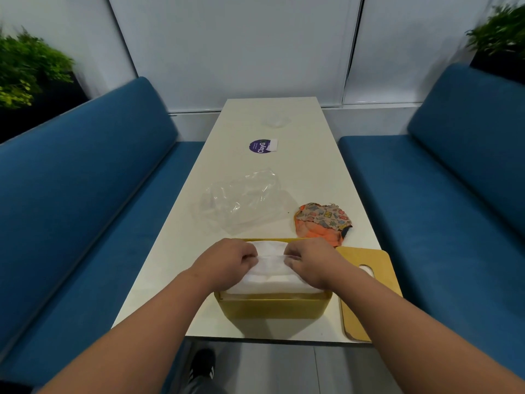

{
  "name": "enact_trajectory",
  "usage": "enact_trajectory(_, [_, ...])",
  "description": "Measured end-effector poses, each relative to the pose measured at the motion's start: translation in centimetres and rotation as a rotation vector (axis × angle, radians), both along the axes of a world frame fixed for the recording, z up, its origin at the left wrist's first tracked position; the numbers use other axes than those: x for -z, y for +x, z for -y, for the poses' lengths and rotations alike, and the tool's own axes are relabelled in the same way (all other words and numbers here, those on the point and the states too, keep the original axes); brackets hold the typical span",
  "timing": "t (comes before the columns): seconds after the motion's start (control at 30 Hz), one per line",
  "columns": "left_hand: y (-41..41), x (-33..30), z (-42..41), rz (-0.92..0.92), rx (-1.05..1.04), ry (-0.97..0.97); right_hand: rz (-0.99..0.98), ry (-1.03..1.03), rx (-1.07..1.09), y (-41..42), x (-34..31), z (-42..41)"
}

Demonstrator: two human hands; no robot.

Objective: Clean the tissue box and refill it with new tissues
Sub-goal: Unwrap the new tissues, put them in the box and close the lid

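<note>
A yellow tissue box (272, 307) stands open at the near end of the white table (318, 172). A white stack of tissues (271, 264) fills it to the rim. My left hand (227, 261) and my right hand (309, 263) rest on top of the stack, each pinching the top tissue near its middle fold. The box's yellow lid (366, 282), with a slot in it, lies flat on the table to the right of the box. A crumpled orange patterned cloth (322, 223) lies just behind the box on the right.
An empty clear plastic wrapper (241, 203) lies behind the box. Farther back are a purple round sticker (260, 147) and a small clear plastic piece (277, 120). Blue benches (85, 194) flank the table. Plants (25, 69) stand in both far corners.
</note>
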State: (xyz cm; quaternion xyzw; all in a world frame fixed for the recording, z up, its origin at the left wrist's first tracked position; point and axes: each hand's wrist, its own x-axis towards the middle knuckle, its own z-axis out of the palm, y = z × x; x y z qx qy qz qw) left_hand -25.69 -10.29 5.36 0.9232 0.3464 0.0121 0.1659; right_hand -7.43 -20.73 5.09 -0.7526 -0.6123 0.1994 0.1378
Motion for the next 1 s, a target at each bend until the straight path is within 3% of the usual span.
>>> enact_trajectory(0.13, [-0.7,0.6,-0.4,0.03,-0.123,-0.005,0.022,0.053,0.062,-0.4,0.9,-0.2])
enact_trajectory(0.67, [-2.4,-0.6,-0.1,0.047,0.028,-0.011,-0.015,0.181,0.037,-0.4,0.6,1.9])
enact_trajectory(1.0, [-0.6,0.6,-1.3,0.023,-0.069,-0.015,0.063,0.095,0.196,-0.6,1.3,-0.3])
